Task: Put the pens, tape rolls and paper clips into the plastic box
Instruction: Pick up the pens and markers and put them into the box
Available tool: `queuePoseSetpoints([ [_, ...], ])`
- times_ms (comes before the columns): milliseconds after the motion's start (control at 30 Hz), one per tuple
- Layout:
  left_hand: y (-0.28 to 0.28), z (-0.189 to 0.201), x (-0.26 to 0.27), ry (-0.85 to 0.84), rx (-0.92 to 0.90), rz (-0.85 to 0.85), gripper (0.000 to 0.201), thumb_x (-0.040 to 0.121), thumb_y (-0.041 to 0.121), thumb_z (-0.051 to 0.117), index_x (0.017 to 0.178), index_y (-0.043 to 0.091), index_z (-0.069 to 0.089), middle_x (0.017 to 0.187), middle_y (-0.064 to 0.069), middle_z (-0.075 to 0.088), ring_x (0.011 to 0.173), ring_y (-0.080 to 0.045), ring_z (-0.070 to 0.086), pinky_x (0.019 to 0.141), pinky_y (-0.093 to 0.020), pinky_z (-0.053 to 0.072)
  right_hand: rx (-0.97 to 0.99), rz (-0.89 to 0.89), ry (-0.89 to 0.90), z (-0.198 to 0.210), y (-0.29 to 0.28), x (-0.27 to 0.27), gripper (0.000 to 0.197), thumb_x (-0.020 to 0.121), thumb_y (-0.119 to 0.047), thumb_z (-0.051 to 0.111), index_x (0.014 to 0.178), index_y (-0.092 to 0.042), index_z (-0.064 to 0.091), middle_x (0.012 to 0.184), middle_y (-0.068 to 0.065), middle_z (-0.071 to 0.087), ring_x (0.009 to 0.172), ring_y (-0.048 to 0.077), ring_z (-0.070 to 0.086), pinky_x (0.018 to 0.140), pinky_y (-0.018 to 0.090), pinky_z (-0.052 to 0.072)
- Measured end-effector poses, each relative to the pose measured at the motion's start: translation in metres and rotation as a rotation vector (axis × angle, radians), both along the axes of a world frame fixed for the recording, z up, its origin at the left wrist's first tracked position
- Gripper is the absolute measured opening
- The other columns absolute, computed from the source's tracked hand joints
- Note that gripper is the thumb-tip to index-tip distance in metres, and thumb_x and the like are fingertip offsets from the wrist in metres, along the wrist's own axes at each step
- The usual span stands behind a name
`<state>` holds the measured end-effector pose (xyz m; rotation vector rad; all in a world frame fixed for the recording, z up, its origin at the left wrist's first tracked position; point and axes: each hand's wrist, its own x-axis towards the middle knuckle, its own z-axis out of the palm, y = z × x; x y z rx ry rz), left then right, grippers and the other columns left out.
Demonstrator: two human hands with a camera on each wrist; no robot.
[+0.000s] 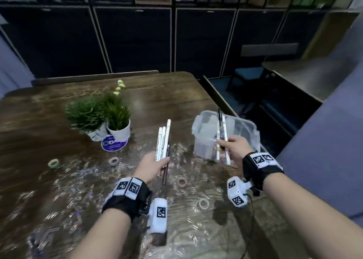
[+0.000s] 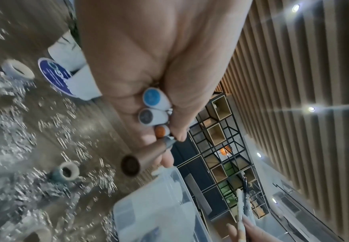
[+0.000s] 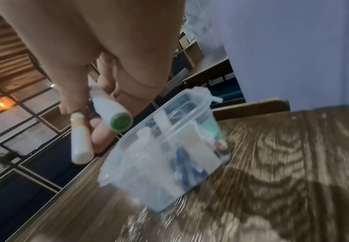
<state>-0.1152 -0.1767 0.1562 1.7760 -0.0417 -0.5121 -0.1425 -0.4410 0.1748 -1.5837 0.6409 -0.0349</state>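
A bundle of pens [image 1: 163, 143] is being grasped in the left hand [image 1: 152, 165], the fingers curled round the lower part of the barrels so that the tips are pointing up and away. Seen from the left wrist, the butt ends are showing as round caps in blue, grey and orange, with a brown tubular pen alongside. A second bundle of pens [image 1: 222, 139] is being pinched in the right hand [image 1: 232, 147], held just in front of the plastic box [image 1: 243, 127], which is standing near the right edge of the tabletop [image 1: 49, 121].

The pens are judged to be light, stiff and smooth, so that loosely bundled barrels are likely to be sliding against one another; they are best taken at mid-barrel with a firm wrap. The box is thin, clear and probably light enough to be shifted by a knock.

Tape rolls [image 1: 53, 163] are lying scattered on the tabletop, small rigid rings that are easily hooked through the hole. Paper clips [image 1: 78, 172] are strewn thinly across the glossy wood; being tiny, flat and slippery, they are better swept together than picked singly. Potted plants [image 1: 115, 119] are standing behind.
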Motion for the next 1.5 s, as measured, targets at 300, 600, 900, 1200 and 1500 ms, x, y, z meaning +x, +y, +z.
queuePoseSetpoints([
  [300,-0.125,-0.022,0.007,0.044,-0.085,0.109,0.012,0.091,0.005,0.059,0.103,0.003,0.057,0.1,-0.02,0.07,0.087,-0.025,0.072,0.084,-0.046,0.056,-0.105,-0.158,-0.019,-0.037,-0.15,0.035,0.011,0.081,-0.006,0.074,0.088,-0.002,0.066,0.078,0.018,0.067,0.064,0.027,0.068,0.065,0.049,0.06],
  [600,-0.134,-0.047,0.016,0.077,-0.078,0.174,0.022,0.09,0.007,0.06,0.111,0.0,0.053,0.099,-0.02,0.071,0.09,-0.027,0.071,0.088,-0.05,0.053,-0.047,-0.133,0.059,-0.058,-0.159,0.049,0.02,0.091,-0.005,0.064,0.071,-0.007,0.058,0.075,0.017,0.065,0.065,0.021,0.065,0.055,0.03,0.057],
  [900,-0.137,-0.057,0.021,0.095,-0.105,0.176,0.018,0.091,0.003,0.059,0.108,-0.002,0.055,0.103,-0.024,0.068,0.09,-0.029,0.071,0.081,-0.043,0.058,0.113,-0.1,-0.055,-0.058,-0.157,0.06,0.008,0.095,-0.008,0.059,0.1,-0.001,0.06,0.093,0.019,0.067,0.082,0.028,0.072,0.067,0.033,0.061],
  [1200,-0.114,-0.058,0.026,0.117,-0.083,0.232,0.022,0.089,0.002,0.061,0.11,-0.001,0.055,0.093,-0.019,0.071,0.083,-0.027,0.072,0.081,-0.047,0.057,0.2,-0.086,0.059,-0.072,-0.114,0.082,0.013,0.09,-0.005,0.066,0.091,0.005,0.059,0.071,0.017,0.061,0.063,0.022,0.063,0.048,0.023,0.056],
  [1500,-0.118,-0.057,0.031,0.098,-0.097,0.184,0.022,0.092,0.002,0.057,0.112,-0.005,0.052,0.098,-0.022,0.069,0.07,-0.019,0.071,0.051,-0.021,0.053,0.078,-0.181,-0.035,-0.061,-0.142,0.083,0.017,0.094,-0.01,0.062,0.08,-0.001,0.058,0.064,0.013,0.055,0.056,0.022,0.055,0.056,0.031,0.054],
])
